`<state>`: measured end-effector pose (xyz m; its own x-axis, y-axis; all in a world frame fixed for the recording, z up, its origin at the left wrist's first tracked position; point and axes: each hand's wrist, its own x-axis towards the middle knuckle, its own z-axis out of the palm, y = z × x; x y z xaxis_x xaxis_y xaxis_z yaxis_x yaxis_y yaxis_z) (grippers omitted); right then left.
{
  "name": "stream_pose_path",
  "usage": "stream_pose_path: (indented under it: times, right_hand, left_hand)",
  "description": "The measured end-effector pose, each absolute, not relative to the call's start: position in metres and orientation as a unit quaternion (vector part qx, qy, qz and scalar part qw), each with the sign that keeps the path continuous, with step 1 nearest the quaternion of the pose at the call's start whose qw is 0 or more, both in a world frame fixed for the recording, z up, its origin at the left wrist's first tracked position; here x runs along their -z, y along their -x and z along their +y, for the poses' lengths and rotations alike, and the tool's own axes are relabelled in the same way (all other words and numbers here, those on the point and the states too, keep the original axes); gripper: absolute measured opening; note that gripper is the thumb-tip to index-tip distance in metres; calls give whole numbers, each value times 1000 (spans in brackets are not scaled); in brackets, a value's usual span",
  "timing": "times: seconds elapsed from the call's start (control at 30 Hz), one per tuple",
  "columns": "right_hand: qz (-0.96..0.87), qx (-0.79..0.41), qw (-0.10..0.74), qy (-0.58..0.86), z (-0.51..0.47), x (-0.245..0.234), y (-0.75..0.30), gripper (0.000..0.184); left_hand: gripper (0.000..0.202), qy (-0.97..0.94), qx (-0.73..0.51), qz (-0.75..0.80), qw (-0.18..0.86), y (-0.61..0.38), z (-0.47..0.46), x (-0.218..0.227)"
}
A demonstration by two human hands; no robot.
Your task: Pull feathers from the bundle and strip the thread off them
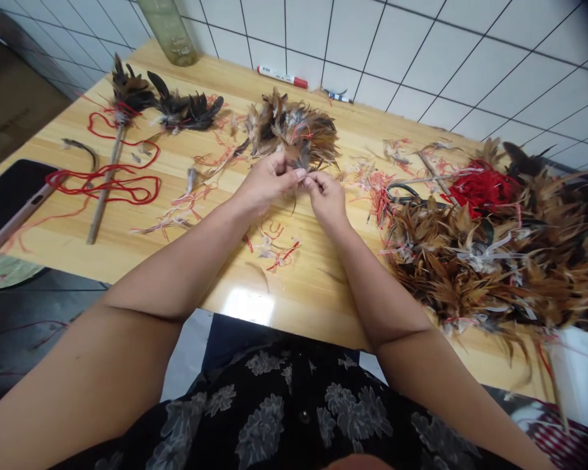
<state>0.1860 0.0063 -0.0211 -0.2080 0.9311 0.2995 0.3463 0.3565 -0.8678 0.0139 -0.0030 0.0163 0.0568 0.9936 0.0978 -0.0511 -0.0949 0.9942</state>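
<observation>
My left hand (270,181) and my right hand (327,201) meet above the middle of the wooden table, their fingertips pinched together. A small grey-brown feather (302,156) sticks up from between the fingers; its lower end is hidden by them. Just behind my hands lies a bundle of brown and grey feathers (318,134) with a bit of red thread on it. Red and white thread scraps (283,254) and loose fluff are scattered on the tabletop in front of my hands.
At right lies a large heap of brown feather bunches (451,274) with a red thread tangle (485,186). On the left are a stick (105,189) with dark feathers, red cord (132,186) and a phone (12,199). A red marker (281,77) and a bottle (169,32) stand along the tiled wall.
</observation>
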Motion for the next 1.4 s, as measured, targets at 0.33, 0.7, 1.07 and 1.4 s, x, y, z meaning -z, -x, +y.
stream_pose_path:
  times: [0.33, 0.7, 1.07, 1.4]
  right_hand:
    - [-522, -596, 457, 405, -9, -7, -183, 61]
    - [-387, -703, 465, 373, -4, -23, -206, 42]
    - [-446, -643, 487, 388, 15, -7, -227, 53]
    - [-556, -519, 490, 426, 26, 18, -216, 60]
  left_hand:
    - [13, -507, -560, 493, 433, -1, 8, -16]
    - [16, -646, -477, 503, 319, -2, 1, -21]
    - [15, -809, -368, 426, 167, 0, 17, 19]
    - [23, -737, -441, 452, 240, 0, 20, 9]
